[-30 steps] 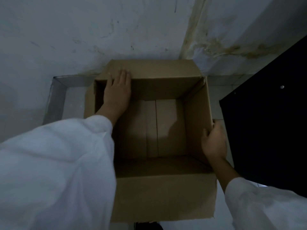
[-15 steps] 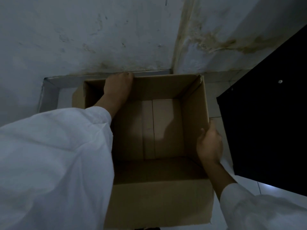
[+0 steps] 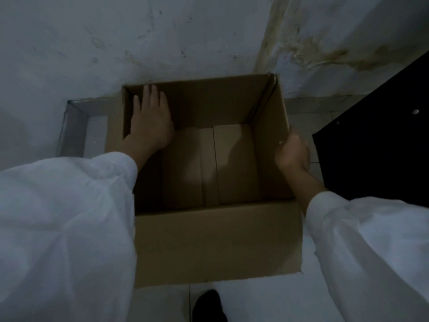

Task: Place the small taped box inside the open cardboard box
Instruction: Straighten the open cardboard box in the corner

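A large open cardboard box (image 3: 218,242) stands on the tiled floor against a wall corner, its inside bare down to the bottom flaps. My left hand (image 3: 151,122) lies flat with fingers spread against the far inner wall at the box's left back corner. My right hand (image 3: 293,152) grips the top edge of the box's right wall, thumb inside. The small taped box is not in view. Both arms wear white sleeves.
A stained white wall (image 3: 162,43) rises right behind the box. A black cabinet (image 3: 376,140) stands close on the right. A grey floor ledge (image 3: 74,126) runs at the left. A dark shoe (image 3: 209,305) shows below the box.
The far flap has gone from folded outward to upright. My left hand went from the far rim to flat against the inner wall. My right hand stays on the right wall.
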